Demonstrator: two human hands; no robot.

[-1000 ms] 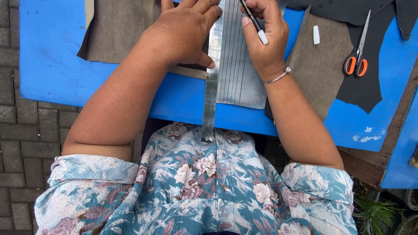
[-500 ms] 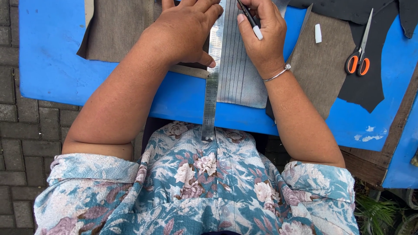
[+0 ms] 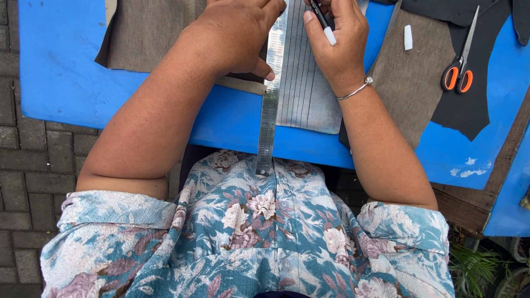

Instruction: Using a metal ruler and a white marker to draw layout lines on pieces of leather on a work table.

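One metal ruler (image 3: 269, 105), long and narrow, lying near-to-far across the near edge of the blue table (image 3: 66, 72); its near end overhangs the edge and touches the person's floral shirt (image 3: 259, 237), its far end runs under the left hand.

One left hand (image 3: 237, 33), palm down, fingers spread and pressed flat on the ruler and the cloth beneath it, thumb tip just beside the ruler's left edge.

One right hand (image 3: 337, 44), closed around one black pen with a white end (image 3: 323, 22), held just right of the ruler's far part; one thin silver bangle (image 3: 356, 90) on that wrist. The two hands sit close together, the ruler between them.

One grey piece of fabric marked with parallel lines (image 3: 306, 94), under the ruler's right edge and the right hand, its near edge stopping short of the table's edge.

Two brown-grey fabric pieces: one far left (image 3: 149, 33) under the left forearm, one right (image 3: 411, 88) beyond the right wrist.

One small white chalk-like piece (image 3: 408, 37), lying on the right brown piece.

Dark fabric (image 3: 480, 94), far right; whether one piece or several, cannot tell.

One pair of scissors, orange handles (image 3: 458, 74), blades closed and pointing far, resting on the dark fabric.

Containers: I see none from here.

Grey brick paving (image 3: 27, 165) at left.
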